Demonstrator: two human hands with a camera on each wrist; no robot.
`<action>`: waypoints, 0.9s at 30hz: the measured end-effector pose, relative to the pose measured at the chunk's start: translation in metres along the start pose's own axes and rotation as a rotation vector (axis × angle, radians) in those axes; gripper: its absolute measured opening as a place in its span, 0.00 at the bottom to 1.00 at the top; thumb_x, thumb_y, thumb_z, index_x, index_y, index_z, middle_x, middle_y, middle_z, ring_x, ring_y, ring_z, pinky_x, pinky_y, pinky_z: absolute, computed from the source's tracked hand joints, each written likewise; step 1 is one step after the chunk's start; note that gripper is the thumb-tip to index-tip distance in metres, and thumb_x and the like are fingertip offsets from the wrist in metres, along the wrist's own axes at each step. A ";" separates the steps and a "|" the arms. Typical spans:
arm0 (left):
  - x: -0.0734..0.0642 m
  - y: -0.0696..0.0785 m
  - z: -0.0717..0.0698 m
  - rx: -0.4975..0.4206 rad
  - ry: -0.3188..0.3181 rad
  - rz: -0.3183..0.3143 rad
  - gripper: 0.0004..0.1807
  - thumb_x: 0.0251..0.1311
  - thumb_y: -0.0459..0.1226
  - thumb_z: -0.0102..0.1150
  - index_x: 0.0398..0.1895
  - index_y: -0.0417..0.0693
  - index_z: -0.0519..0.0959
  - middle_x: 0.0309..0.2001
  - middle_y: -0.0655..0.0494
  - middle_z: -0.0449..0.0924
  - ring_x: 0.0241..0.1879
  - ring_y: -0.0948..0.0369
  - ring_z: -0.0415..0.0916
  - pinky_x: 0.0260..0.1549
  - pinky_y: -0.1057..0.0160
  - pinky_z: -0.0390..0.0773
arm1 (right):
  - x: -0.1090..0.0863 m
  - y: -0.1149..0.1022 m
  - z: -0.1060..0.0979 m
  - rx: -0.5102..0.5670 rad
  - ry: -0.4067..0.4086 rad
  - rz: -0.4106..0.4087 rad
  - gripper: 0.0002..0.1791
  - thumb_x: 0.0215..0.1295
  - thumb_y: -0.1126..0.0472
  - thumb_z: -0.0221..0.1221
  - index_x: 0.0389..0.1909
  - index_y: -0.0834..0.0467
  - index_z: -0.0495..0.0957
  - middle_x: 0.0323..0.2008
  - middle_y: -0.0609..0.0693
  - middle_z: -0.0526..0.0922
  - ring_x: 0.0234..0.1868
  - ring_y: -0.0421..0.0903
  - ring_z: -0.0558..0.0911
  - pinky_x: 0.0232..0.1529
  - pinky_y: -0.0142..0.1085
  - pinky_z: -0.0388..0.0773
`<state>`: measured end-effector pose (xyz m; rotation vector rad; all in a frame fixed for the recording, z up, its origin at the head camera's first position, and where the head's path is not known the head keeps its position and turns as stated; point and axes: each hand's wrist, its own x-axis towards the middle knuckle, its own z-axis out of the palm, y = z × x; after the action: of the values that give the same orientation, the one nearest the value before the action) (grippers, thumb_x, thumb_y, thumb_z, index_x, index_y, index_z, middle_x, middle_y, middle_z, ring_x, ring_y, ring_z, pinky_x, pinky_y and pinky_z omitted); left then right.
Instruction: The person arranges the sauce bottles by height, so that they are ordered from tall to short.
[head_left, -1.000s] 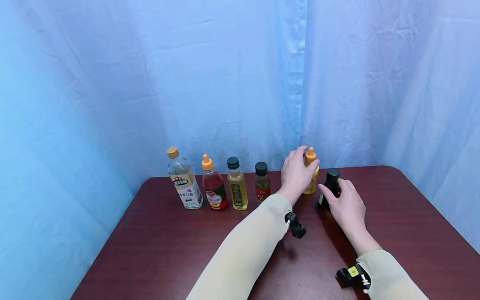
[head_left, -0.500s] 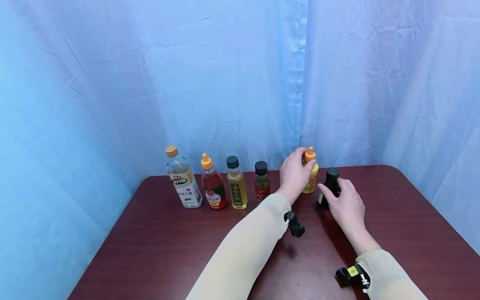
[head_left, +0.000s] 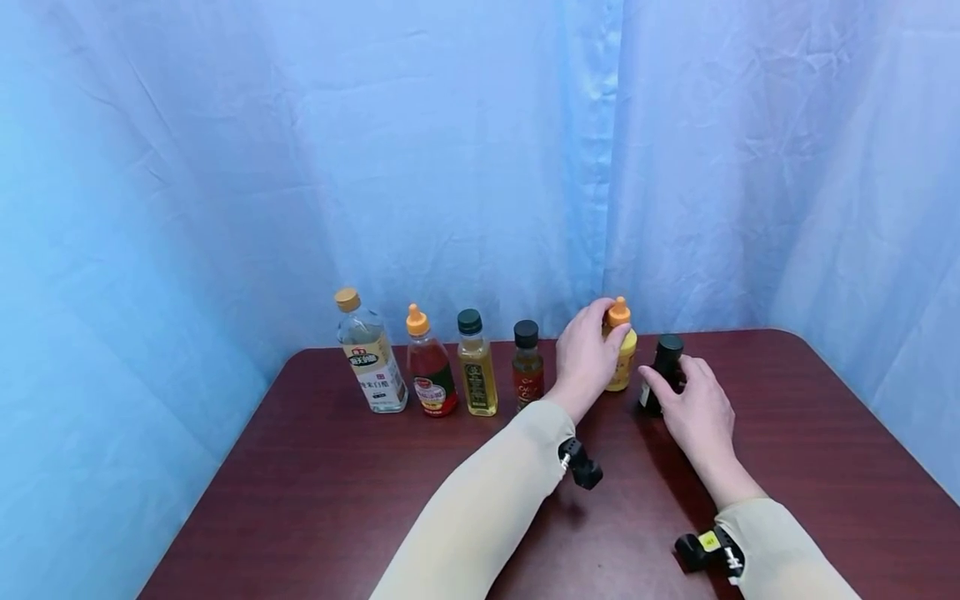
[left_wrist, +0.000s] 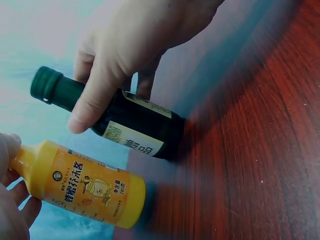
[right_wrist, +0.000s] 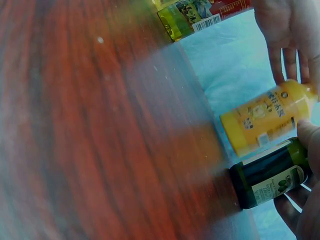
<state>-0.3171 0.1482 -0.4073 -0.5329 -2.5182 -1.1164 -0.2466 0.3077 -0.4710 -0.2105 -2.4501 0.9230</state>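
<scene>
My left hand (head_left: 588, 354) grips a yellow squeeze bottle (left_wrist: 85, 185) of honey mustard sauce by its neck, just below the orange nozzle cap (head_left: 619, 312). To its right, my right hand (head_left: 697, 408) holds a small dark green glass bottle (right_wrist: 270, 172) between thumb and fingers around the shoulder. That bottle has a green screw cap (left_wrist: 46, 84) and pale labels. Both bottles stand roughly upright, side by side with a narrow gap, near the table's back edge.
Left of the hands, a row holds a clear vinegar bottle (head_left: 373, 371), a red ketchup squeeze bottle (head_left: 432, 375), a yellow oil bottle (head_left: 477, 379) and a dark-capped bottle with a red label (head_left: 528, 375). A blue curtain (head_left: 450, 167) hangs behind the dark red table (head_left: 330, 517).
My left hand and the yellow squeeze bottle have shifted slightly left and nearer, widening the gap to the dark bottle. The right hand keeps its grip; the head view moves slightly.
</scene>
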 end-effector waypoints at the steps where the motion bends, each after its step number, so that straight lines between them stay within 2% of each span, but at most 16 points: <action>1: -0.002 0.000 -0.002 -0.003 0.005 0.000 0.23 0.81 0.49 0.63 0.74 0.60 0.79 0.62 0.64 0.85 0.58 0.64 0.84 0.57 0.61 0.82 | 0.000 0.000 0.000 0.001 -0.001 0.000 0.30 0.80 0.38 0.64 0.54 0.64 0.81 0.52 0.65 0.81 0.50 0.66 0.84 0.44 0.65 0.80; 8: -0.014 0.001 -0.020 -0.041 0.027 -0.001 0.23 0.81 0.49 0.63 0.74 0.60 0.79 0.64 0.63 0.85 0.60 0.63 0.83 0.60 0.60 0.82 | 0.001 0.001 0.001 -0.003 -0.005 0.006 0.32 0.80 0.37 0.63 0.56 0.65 0.81 0.53 0.65 0.81 0.51 0.67 0.83 0.45 0.67 0.79; 16: -0.033 0.000 -0.035 -0.081 0.008 0.014 0.24 0.81 0.48 0.64 0.76 0.59 0.78 0.66 0.63 0.84 0.63 0.63 0.82 0.61 0.58 0.82 | 0.001 0.000 0.000 0.000 0.001 0.005 0.31 0.80 0.38 0.64 0.55 0.65 0.81 0.52 0.65 0.81 0.51 0.68 0.83 0.46 0.67 0.78; 21: -0.046 -0.003 -0.041 -0.115 -0.005 0.007 0.24 0.80 0.48 0.65 0.75 0.61 0.79 0.65 0.65 0.84 0.63 0.63 0.82 0.62 0.57 0.82 | 0.002 0.000 0.000 -0.005 -0.001 0.002 0.31 0.80 0.38 0.64 0.55 0.65 0.81 0.53 0.66 0.81 0.51 0.68 0.83 0.47 0.67 0.78; 27: -0.060 -0.007 -0.043 -0.133 -0.005 0.043 0.23 0.80 0.48 0.66 0.73 0.60 0.80 0.64 0.65 0.85 0.61 0.66 0.82 0.60 0.60 0.82 | 0.001 -0.001 0.001 -0.003 -0.009 0.008 0.33 0.80 0.37 0.63 0.57 0.66 0.81 0.54 0.66 0.80 0.52 0.69 0.83 0.48 0.68 0.78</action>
<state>-0.2614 0.0997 -0.4112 -0.6230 -2.4364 -1.2742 -0.2482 0.3071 -0.4708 -0.2177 -2.4603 0.9256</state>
